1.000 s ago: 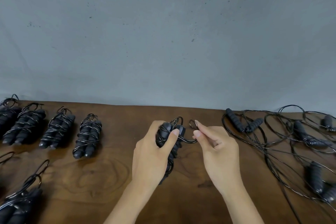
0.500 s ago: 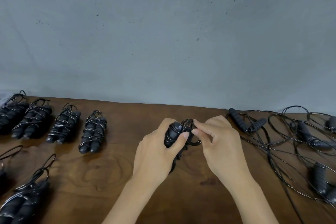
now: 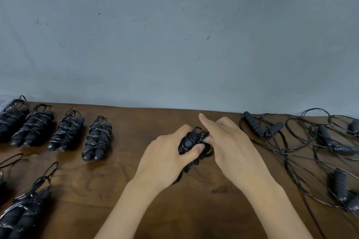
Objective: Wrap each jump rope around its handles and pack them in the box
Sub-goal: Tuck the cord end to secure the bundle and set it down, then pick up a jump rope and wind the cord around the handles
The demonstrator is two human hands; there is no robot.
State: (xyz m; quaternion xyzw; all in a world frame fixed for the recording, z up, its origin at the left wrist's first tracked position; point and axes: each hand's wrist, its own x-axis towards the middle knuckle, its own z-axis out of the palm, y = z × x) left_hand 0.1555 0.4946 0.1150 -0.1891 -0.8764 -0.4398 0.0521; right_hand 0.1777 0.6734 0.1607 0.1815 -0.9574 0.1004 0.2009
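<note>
Head view: a wrapped jump rope bundle [image 3: 189, 141] is gripped in the left hand [image 3: 169, 158] just above the middle of the brown table [image 3: 194, 209], thumb curled over the handles. The loose end of the cord [image 3: 206, 150] is pinched against the bundle by the right hand [image 3: 233, 149], with its index finger stuck out straight toward the wall [image 3: 174, 35].

Off to the left, four finished bundles [image 3: 66, 132] are lined up in a row near the table's far edge, and another wrapped bundle [image 3: 25, 211] is seen at the lower left corner. On the right, a tangle of unwrapped ropes [image 3: 310, 141] is spread over the table, handles scattered through the cords. The box can't be spotted anywhere in this view.
</note>
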